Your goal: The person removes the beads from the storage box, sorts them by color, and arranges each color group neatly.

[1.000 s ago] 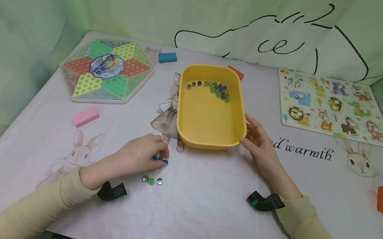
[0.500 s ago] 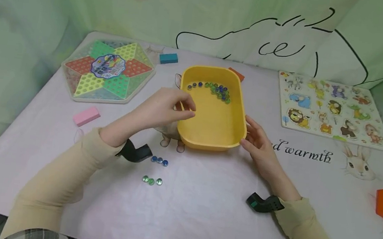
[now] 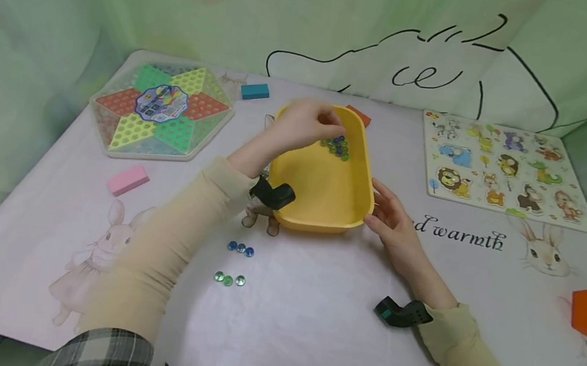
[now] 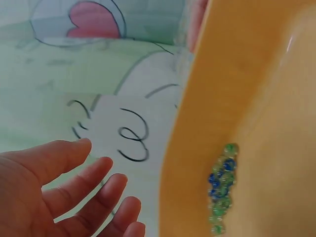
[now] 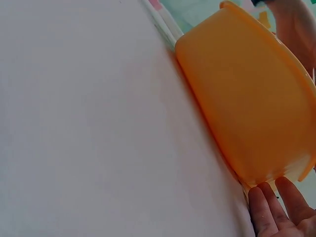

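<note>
Up close, right fingers (image 5: 261, 210) touch the tub (image 5: 242, 94) while left fingers (image 4: 79, 183) stand apart; overhead, that seems hidden.

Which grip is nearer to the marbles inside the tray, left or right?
Left: the left grip is over the far part of the tray, close to the marbles; the right grip touches the tray's right side from outside, farther away.

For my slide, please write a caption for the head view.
Left hand over a yellow tub of marbles, right hand at its side, six marbles outside.
</note>
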Available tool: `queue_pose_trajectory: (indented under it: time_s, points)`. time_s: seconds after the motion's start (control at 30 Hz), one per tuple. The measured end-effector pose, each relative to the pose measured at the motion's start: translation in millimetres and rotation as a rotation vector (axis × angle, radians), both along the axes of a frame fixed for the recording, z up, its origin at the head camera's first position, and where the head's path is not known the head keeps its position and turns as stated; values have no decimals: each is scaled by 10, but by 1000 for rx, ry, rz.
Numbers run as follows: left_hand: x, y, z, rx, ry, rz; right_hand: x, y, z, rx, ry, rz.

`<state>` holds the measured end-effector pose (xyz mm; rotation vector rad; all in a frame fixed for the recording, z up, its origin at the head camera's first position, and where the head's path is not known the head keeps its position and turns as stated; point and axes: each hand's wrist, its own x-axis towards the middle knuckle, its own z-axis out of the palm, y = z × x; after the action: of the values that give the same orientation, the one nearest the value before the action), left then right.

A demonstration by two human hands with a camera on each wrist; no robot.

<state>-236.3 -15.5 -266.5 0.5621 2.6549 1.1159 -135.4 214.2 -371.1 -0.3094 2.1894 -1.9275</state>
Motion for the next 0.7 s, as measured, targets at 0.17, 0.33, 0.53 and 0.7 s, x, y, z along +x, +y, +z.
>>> queue_pose_trajectory:
  time_s: [0.17,0.33,0.53,0.7]
  points:
    - [-171,181,-155,-24,-57,47,5,22,0,10,-6,4]
    - [-281,307,-252,-141,-50,96,-4,32,-1,9,1,8]
    - [-352,453,-381,-314,0,146,-4,60,-16,-20,20,12]
    - [-358,525,-484,-404,51,138,0,52,-27,-53,10,24]
